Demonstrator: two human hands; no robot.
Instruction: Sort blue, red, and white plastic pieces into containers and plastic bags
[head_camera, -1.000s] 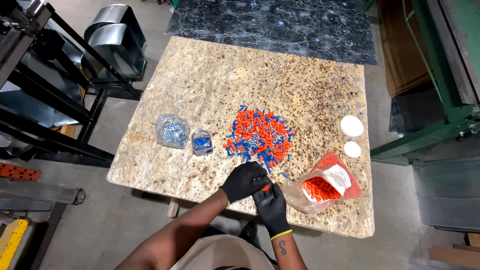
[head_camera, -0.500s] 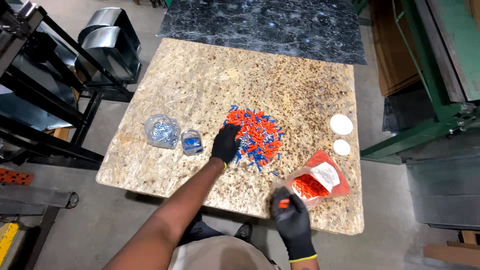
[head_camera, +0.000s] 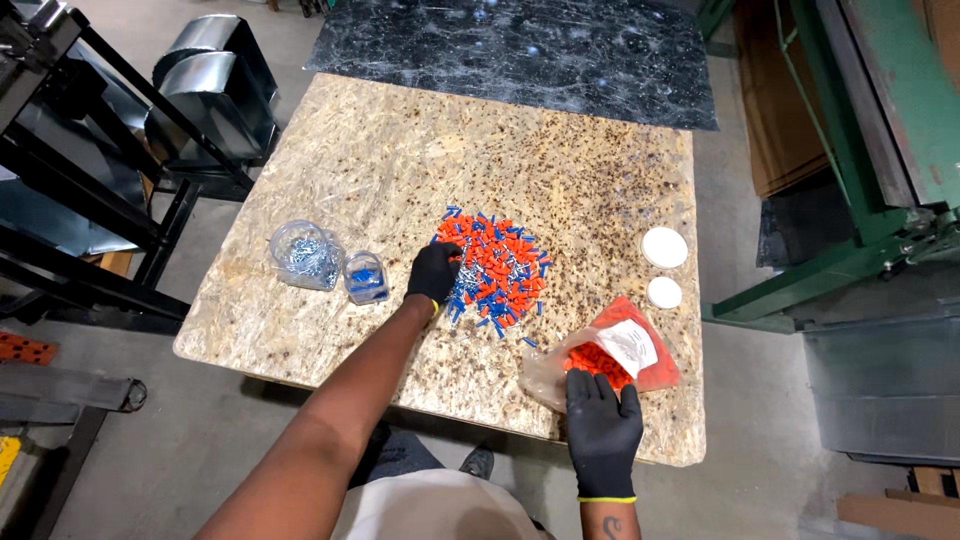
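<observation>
Reaching forward, the left hand (head_camera: 434, 272), in a black glove, rests with curled fingers on the near-left edge of a heap of small orange and blue connectors (head_camera: 494, 264). Whether the fingers pinch a piece cannot be told; the hand is narrow and in contact with the heap. The right hand (head_camera: 602, 430), also gloved in black, lies flat with fingers spread wide at the near end of a clear plastic bag (head_camera: 600, 360) that holds orange connectors and carries a white label. The fingertips touch the mouth of the bag; the hand grips nothing visible.

The heap lies well ahead and to the left of the right hand, with a few stray blue pieces between the heap and the bag. Just to the left of the left hand stands a small clear jar of blue pieces (head_camera: 366, 277). Beside that, further left, stands a larger clear container of silver metal parts (head_camera: 305, 254). Two white round lids (head_camera: 664, 247) lie ahead of the right hand, beyond the bag, near the right edge of the board.

All items rest on a chipboard tabletop (head_camera: 380, 150).
</observation>
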